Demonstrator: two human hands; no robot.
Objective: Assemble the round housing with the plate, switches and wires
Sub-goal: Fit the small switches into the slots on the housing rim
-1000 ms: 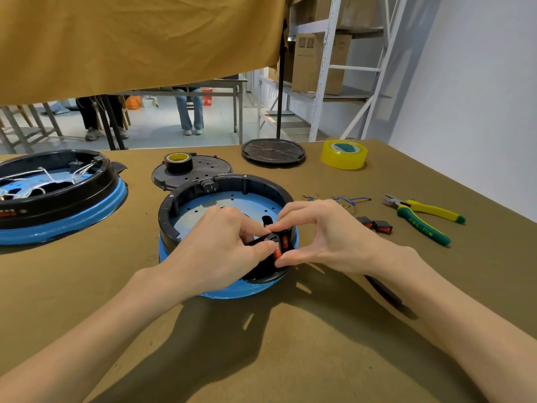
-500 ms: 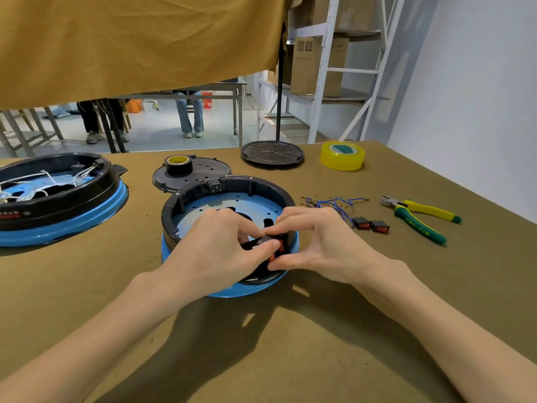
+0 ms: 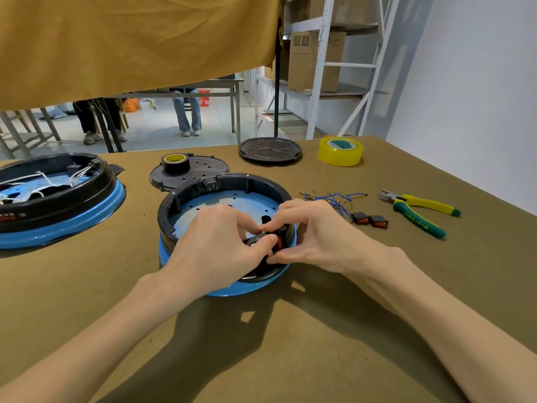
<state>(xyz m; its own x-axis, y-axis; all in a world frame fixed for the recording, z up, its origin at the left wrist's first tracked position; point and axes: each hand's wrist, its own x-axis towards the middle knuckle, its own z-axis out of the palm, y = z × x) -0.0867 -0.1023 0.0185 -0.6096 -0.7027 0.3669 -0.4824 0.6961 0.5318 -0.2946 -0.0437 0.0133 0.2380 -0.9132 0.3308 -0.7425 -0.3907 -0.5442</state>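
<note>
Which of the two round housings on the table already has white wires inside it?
The housing at the far left: white wires lie inside it. The one under both hands shows only its light blue plate.

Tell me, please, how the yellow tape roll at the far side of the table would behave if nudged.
The yellow tape roll lies flat, so it would probably slide, not roll. It looks hollow, likely light.
</note>
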